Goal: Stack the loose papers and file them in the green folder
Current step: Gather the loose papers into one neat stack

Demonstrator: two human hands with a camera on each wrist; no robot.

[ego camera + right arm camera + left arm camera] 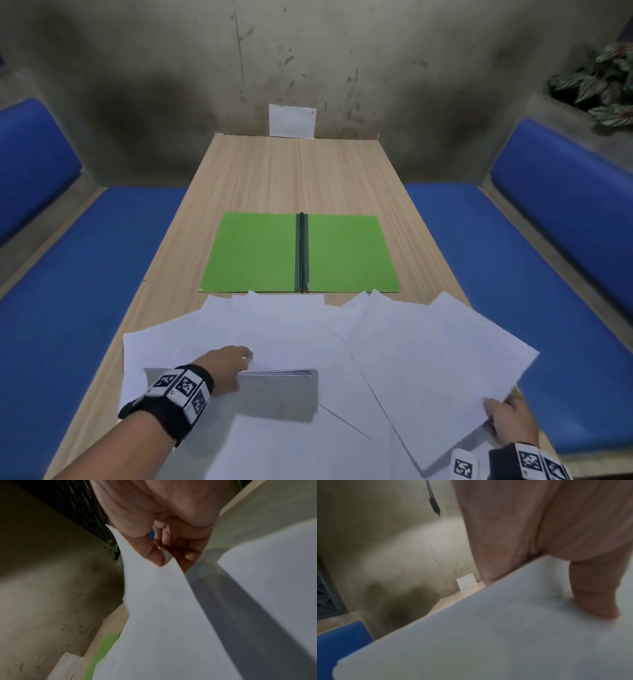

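Wooden table point(260, 171): green folder point(253, 253) open at 12 o'clock, loose papers point(284, 329) fanned nearer. Left hand point(226, 370) grips small stack point(277, 394); right hand point(510, 421) pinches sheet point(442, 370) at 4 o'clock. Gathering step; next, lay sheet squarely onto stack.

Dim, flat indoor light. The head view bows straight lines outward at its edges, and its corners fall dark. The raised sheaf of white sheets point(279, 394) throws a grey shadow at lower centre. Both wrist views are soft with motion blur, the right one murky and dark toward its upper left.
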